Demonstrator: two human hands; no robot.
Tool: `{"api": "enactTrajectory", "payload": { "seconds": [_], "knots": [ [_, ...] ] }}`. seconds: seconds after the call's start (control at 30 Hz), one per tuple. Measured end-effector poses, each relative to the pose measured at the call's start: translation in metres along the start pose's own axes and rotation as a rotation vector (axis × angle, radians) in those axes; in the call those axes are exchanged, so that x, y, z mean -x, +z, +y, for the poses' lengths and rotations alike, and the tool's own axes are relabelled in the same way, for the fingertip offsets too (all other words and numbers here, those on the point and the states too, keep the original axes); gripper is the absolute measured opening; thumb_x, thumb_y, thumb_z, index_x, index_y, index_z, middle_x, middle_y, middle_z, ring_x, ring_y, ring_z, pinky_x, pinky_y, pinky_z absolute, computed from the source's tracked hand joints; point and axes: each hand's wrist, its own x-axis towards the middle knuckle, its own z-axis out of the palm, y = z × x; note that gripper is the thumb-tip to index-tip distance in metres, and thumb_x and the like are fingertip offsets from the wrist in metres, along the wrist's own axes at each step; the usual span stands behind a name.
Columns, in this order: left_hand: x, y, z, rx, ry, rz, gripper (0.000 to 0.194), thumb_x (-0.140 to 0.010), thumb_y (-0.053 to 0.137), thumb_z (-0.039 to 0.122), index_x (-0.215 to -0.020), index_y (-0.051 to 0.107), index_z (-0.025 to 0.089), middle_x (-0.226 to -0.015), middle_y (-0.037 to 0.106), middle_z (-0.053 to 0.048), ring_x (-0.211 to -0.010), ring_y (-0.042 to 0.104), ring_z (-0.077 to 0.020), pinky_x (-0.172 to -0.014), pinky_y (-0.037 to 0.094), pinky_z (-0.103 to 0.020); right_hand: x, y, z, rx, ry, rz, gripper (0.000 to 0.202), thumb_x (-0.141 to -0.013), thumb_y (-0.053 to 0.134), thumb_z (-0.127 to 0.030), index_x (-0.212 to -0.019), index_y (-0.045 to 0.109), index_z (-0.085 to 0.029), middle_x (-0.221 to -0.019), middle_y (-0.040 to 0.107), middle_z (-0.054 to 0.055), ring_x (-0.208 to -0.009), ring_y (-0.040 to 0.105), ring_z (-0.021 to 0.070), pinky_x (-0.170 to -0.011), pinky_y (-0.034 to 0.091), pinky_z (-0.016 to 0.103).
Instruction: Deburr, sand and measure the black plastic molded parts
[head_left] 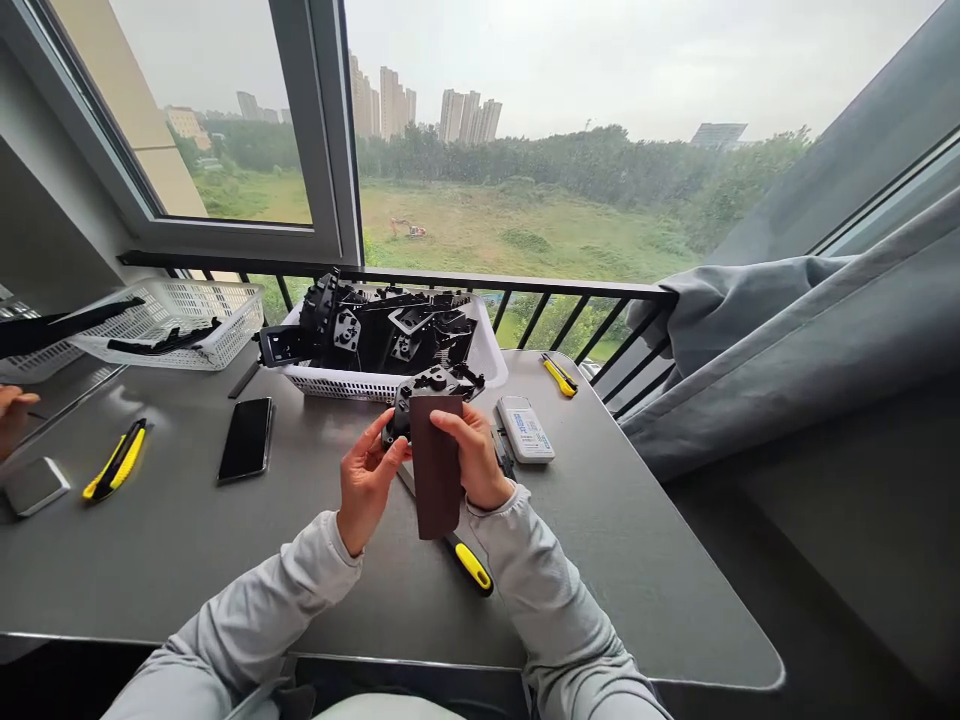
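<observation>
My left hand (365,481) grips a black moulded plastic part (437,382) by its left side, fingers and thumb closed on it. In my right hand (480,458) is a dark reddish-brown strip of sandpaper (437,480), with the thumb pressed on its face. The strip hangs upright in front of the plastic part and covers much of it. Whether my right fingers also touch the part behind the strip is hidden. Below my hands, a tool with a yellow-and-black handle (472,567) lies on the grey table (615,570).
A white basket (491,345) heaped with black plastic parts stands behind my hands. Around lie a phone (246,440), two yellow utility knives (116,462) and a white box-shaped device (526,430). Another basket (236,310) and another person's hand (13,415) are at left.
</observation>
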Motion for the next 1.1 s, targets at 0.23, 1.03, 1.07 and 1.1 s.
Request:
{"api": "enactTrajectory", "payload": {
  "seconds": [0.23,1.03,1.07,1.1],
  "knots": [
    [0.002,-0.028,-0.019,-0.138,0.068,0.228,0.04,-0.064,0.081,0.044,-0.093,0.078,0.017,-0.079,0.074,-0.002,-0.071,0.068,-0.0155,-0.075,0.06,-0.033,0.013,-0.005,0.029,0.078,0.064,-0.057,0.024,-0.061,0.075,-0.038,-0.066,0.065,-0.016,-0.061,0.061,-0.002,-0.054,0.05,0.0112,-0.053,0.042,0.024],
    [0.044,-0.044,-0.047,0.072,-0.233,0.429,0.051,-0.067,0.076,0.056,-0.097,0.076,0.016,-0.083,0.076,-0.007,-0.072,0.07,-0.018,-0.067,0.053,-0.029,0.055,-0.005,0.091,0.222,0.151,-0.099,0.035,-0.067,0.073,-0.049,-0.073,0.065,-0.015,-0.064,0.061,-0.001,-0.057,0.049,0.0116,-0.053,0.04,0.024],
    [0.045,-0.044,-0.047,0.053,-0.248,0.42,0.051,-0.068,0.075,0.057,-0.098,0.076,0.015,-0.08,0.075,-0.006,-0.07,0.069,-0.0172,-0.064,0.052,-0.027,0.055,-0.005,0.092,0.224,0.157,-0.103,0.035,-0.068,0.072,-0.049,-0.073,0.065,-0.015,-0.065,0.061,0.0,-0.058,0.049,0.0118,-0.054,0.041,0.024],
    [0.046,-0.045,-0.046,0.037,-0.259,0.416,0.052,-0.069,0.074,0.057,-0.099,0.076,0.015,-0.079,0.075,-0.006,-0.068,0.068,-0.0167,-0.062,0.051,-0.026,0.055,-0.005,0.092,0.229,0.161,-0.105,0.034,-0.068,0.072,-0.049,-0.073,0.065,-0.015,-0.066,0.061,0.0,-0.059,0.049,0.0119,-0.054,0.041,0.024]
  ]
}}
